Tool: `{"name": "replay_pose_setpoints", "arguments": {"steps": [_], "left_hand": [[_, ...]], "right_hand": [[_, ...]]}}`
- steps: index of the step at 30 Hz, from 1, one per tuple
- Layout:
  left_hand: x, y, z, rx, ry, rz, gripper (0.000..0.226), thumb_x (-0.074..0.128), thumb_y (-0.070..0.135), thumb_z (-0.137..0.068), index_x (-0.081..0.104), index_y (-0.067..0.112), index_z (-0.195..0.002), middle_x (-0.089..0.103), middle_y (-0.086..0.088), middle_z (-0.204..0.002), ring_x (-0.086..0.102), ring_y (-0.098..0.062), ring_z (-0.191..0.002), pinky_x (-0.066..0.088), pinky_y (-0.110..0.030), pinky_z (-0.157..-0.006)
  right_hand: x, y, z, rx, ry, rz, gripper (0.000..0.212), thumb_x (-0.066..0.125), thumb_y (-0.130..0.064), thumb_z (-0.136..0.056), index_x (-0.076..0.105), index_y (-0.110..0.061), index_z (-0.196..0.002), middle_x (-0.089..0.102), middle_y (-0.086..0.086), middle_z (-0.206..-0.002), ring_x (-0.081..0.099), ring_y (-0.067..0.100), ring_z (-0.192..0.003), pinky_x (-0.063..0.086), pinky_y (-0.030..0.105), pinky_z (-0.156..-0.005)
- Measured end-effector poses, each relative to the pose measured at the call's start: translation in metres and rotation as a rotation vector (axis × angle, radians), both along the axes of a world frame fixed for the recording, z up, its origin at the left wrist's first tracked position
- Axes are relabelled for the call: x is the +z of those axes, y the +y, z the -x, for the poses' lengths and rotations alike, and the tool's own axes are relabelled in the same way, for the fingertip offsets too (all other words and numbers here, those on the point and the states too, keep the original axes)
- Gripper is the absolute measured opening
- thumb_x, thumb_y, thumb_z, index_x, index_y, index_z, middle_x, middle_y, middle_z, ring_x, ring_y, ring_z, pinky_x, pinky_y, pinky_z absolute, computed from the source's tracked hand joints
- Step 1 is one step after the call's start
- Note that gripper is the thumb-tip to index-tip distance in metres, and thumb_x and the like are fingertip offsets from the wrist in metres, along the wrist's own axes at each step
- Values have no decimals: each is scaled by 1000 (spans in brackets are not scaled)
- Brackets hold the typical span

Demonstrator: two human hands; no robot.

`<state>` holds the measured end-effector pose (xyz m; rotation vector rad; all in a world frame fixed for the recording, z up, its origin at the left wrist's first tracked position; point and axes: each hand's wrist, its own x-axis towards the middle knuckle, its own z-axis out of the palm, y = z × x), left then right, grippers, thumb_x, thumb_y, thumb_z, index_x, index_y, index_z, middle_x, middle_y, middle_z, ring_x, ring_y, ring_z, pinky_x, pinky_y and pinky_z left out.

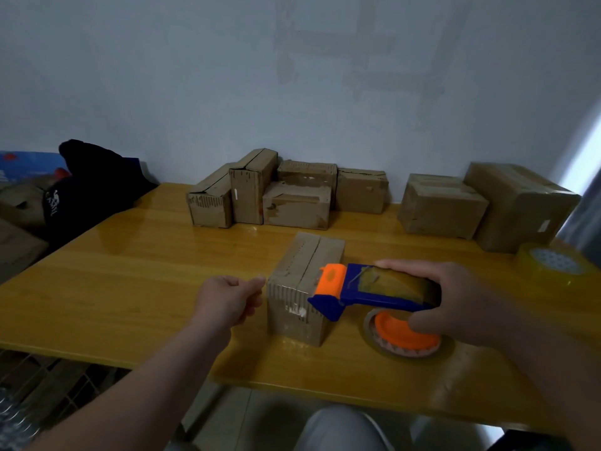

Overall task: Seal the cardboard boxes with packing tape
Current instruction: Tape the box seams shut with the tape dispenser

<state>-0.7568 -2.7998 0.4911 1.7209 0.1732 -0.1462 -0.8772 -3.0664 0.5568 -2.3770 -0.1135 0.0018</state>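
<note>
A small cardboard box stands near the front of the yellow wooden table, its top flaps closed with a seam down the middle. My right hand grips a blue and orange tape dispenser with a roll of clear tape; its orange front end sits over the box's near right top edge. My left hand hovers just left of the box, fingers curled, thumb tip close to the box's upper left corner. I cannot tell whether it touches the box.
Several cardboard boxes are grouped along the wall at the back, two larger ones to the right. A spare roll of clear tape lies at the right edge. A dark bag sits at the far left.
</note>
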Motion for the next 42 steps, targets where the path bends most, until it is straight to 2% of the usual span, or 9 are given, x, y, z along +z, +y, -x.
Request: {"name": "replay_pose_setpoints", "arguments": {"steps": [12,16,18,21,26,28,31,34,42], "left_hand": [[4,5,-1,-220,111,-295,22,64,21,-86,65,2,-74,58,-8,-58,46,-19,-50,35,-24,-48],[13,7,4,-89,-104,-159,10,59,18,-90,68,16,-94,69,-3,-96,62,-16,-87,52,-38,-84],[18,1,12,-169,-123,-60,28,55,14,-90,63,24,-115,65,2,-114,59,-10,-100,49,-35,-91],[13,-5,22,-337,-122,-107,59,57,9,-88,39,23,-142,54,6,-133,51,-1,-100,43,-15,-72],[6,1,16,-486,-31,-243,82,62,10,-85,15,24,-151,58,9,-109,56,-2,-95,40,-13,-66],[9,2,15,-518,-27,-317,89,65,13,-84,9,24,-152,56,6,-123,54,-9,-111,44,-18,-78],[15,0,16,-510,-399,-772,97,71,23,-82,2,26,-151,23,1,-156,25,-15,-141,28,-29,-109],[20,-8,17,-637,-717,-1075,93,67,21,-84,2,29,-150,4,7,-158,2,-9,-144,-3,-30,-112],[20,-9,11,-713,-779,-1174,86,63,19,-86,6,38,-148,11,14,-157,9,-3,-142,2,-19,-104]], "right_hand": [[-8,1,2,-22,-28,16,75,76,-10,-66,50,-62,-112,65,-17,-95,65,17,-64,47,19,-47],[-10,4,1,-24,-40,1,76,76,-7,-67,48,-59,-114,59,-20,-102,65,4,-66,43,13,-46],[-12,5,1,-26,-38,-25,76,77,-9,-66,47,-58,-116,57,-22,-108,66,3,-70,45,14,-48],[-16,7,2,-46,-43,-68,75,73,-22,-57,49,-56,-119,56,-21,-112,66,4,-74,49,17,-50],[-23,7,3,-62,-67,-134,76,71,-28,-52,49,-57,-119,56,-17,-118,64,-3,-85,50,16,-54],[-24,7,4,-64,-72,-137,77,72,-28,-53,46,-58,-118,55,-17,-119,62,-7,-85,49,14,-54],[-26,9,3,-66,-80,-151,77,75,-20,-59,47,-56,-120,57,-14,-118,61,-11,-79,47,11,-52],[-29,17,0,-89,-95,-165,75,69,-29,-54,48,-56,-121,57,-17,-116,61,-8,-79,47,10,-53],[-34,24,-1,-92,-101,-182,81,72,-20,-58,50,-41,-133,61,-9,-112,62,-7,-69,45,11,-48]]}}
